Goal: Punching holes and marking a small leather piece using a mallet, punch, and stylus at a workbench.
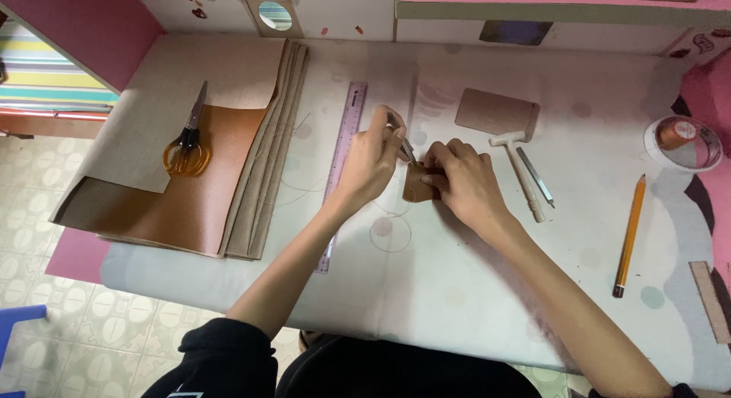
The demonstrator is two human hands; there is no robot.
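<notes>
Black sleeves point(228, 360) cropped, hands pinching: left hand point(373, 160) thin tool point(407, 148), right hand point(461, 179) half-hidden leather piece point(415, 186)

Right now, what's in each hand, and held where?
Left hand pinches a thin metal tool by its upper end, tip down at a small brown leather piece. Right hand pins that piece by its right edge.

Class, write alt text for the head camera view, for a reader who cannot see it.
A person's right hand presses a small brown leather piece onto a pale table cover while the left hand holds a thin metal tool at its edge. Nearby lie a purple ruler, a small mallet, a pencil, and scissors on brown leather sheets.
</notes>
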